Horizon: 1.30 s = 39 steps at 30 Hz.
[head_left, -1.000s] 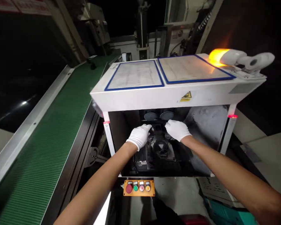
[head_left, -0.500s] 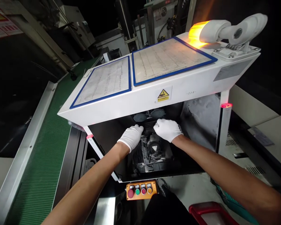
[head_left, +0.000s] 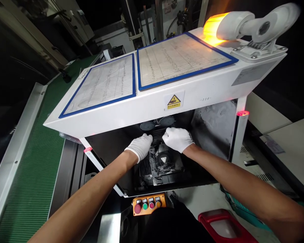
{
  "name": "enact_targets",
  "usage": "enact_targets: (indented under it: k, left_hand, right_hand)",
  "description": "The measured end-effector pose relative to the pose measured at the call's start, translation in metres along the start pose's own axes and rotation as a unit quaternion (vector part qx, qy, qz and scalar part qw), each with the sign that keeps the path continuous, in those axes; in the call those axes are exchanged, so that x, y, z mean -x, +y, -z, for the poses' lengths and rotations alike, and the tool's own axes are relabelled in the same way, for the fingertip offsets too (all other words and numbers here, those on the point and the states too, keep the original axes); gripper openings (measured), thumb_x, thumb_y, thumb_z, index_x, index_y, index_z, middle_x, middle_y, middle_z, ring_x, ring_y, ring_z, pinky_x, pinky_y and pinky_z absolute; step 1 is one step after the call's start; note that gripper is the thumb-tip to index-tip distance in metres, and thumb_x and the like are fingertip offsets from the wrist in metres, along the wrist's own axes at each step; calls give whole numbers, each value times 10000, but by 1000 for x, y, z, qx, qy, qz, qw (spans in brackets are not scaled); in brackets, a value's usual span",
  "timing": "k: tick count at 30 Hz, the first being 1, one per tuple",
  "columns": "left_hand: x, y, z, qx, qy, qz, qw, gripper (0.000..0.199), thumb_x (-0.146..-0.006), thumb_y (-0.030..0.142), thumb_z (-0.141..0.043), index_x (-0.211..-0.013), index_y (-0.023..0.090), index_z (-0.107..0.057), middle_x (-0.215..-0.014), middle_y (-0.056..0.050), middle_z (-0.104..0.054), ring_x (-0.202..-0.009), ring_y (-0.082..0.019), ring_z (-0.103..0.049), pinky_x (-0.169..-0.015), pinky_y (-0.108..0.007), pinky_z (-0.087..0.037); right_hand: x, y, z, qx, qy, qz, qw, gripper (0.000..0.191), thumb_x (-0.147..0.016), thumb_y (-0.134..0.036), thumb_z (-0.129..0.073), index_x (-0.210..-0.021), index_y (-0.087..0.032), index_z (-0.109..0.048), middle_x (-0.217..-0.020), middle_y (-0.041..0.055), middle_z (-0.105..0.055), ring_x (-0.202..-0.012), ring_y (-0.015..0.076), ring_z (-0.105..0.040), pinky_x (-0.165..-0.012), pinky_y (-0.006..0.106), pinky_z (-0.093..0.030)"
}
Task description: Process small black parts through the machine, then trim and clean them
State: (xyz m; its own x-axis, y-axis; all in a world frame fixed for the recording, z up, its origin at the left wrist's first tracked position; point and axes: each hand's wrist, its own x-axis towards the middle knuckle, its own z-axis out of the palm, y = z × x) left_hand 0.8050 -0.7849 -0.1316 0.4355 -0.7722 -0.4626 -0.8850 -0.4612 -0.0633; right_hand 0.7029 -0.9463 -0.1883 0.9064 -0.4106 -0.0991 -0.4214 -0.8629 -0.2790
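Observation:
My left hand (head_left: pixel 141 147), in a white glove, is closed inside the opening of a white machine (head_left: pixel 131 113). My right hand (head_left: pixel 177 139), gloved too, is closed a short gap to its right. What either hand pinches, if anything, is too small and dark to make out. Just beyond the hands are two round dark discs (head_left: pixel 147 126) side by side. Below the hands lies a dusty black motor unit (head_left: pixel 164 159) with a white triangle on it.
A green ribbed conveyor belt (head_left: pixel 27 168) runs along the left. An orange button box (head_left: pixel 149 205) is below the opening. Red lights glow on both side posts. An orange lamp (head_left: pixel 215 28) shines on top. A red frame (head_left: pixel 225 226) stands at the lower right.
The view has shifted slightly, so the machine sits further left and looks a little nearer. Both hands remain closed inside the opening, nearly the same distance apart.

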Motion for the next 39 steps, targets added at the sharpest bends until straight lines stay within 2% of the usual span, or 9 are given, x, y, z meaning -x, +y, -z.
enact_targets:
  k: [13,23,26,28,30,31,33,35,39]
  left_hand:
    - [-10,-1,-11,10,-10,9,1000,413,-912,72,-552,-1321,41,-506,-1257,-238,-615,-1118,-339,-684,-948,-431,-570]
    - [-12,4,-13,130,31,45,990,495,-798,185,-758,-1256,99,-593,-1186,-215,-660,-1065,-386,-699,-930,-502,-573]
    - [-5,9,-20,210,91,73,971,782,-701,171,-838,-1410,120,-514,-1357,-238,-585,-1222,-411,-629,-1054,-514,-514]
    - [9,13,-39,276,151,122,941,946,-720,221,-843,-1530,116,-365,-1505,-252,-462,-1358,-389,-534,-1144,-466,-453]
    - [38,21,-74,343,204,195,896,947,-844,303,-749,-1587,77,-207,-1579,-264,-368,-1450,-330,-447,-1195,-402,-404]
    - [59,27,-97,374,220,234,870,869,-920,325,-655,-1590,56,-169,-1586,-265,-362,-1473,-296,-421,-1208,-384,-389]
    - [116,47,-150,434,221,297,821,635,-1000,290,-488,-1557,74,-273,-1525,-219,-482,-1426,-240,-489,-1193,-367,-410]
    - [189,76,-202,494,183,337,780,399,-999,267,-456,-1361,129,-546,-1314,-143,-680,-1241,-216,-649,-1094,-340,-504]
    - [342,139,-276,540,82,447,709,164,-909,203,-578,-1005,196,-711,-1043,-86,-779,-1043,-256,-734,-991,-391,-571]
  right_hand:
    - [3,3,-7,-1,26,23,999,429,-1002,-338,-306,-995,-131,-682,-1006,161,-733,-939,304,-709,-732,352,-435]
    - [-8,0,7,-33,-21,-21,999,490,-989,-504,-393,-959,-139,-719,-929,163,-757,-903,321,-735,-813,422,-548]
    - [12,3,10,-50,-19,-27,998,621,-972,-640,-404,-1166,-123,-687,-1066,186,-742,-998,348,-725,-861,464,-575]
    - [53,1,-6,-76,38,-42,996,647,-992,-610,-407,-1366,-110,-577,-1324,217,-649,-1221,339,-646,-987,460,-557]
    - [114,-6,-41,-132,166,-52,976,577,-1013,-487,-442,-1447,-114,-510,-1497,198,-526,-1423,299,-486,-1149,423,-470]
    - [148,-12,-64,-142,167,0,976,539,-1018,-425,-435,-1461,-125,-504,-1530,176,-502,-1430,284,-478,-1172,417,-453]
    - [213,-31,-113,-166,22,148,975,439,-1003,-298,-409,-1381,-171,-593,-1446,113,-602,-1321,247,-582,-1129,370,-497]
    - [263,-56,-156,-157,-171,237,943,492,-944,-237,-449,-1423,-233,-561,-1577,51,-489,-1246,262,-628,-1079,388,-538]
    - [300,-106,-210,-117,-274,254,920,527,-863,-234,-505,-1385,-206,-567,-1712,81,-231,-1139,355,-669,-990,516,-574]
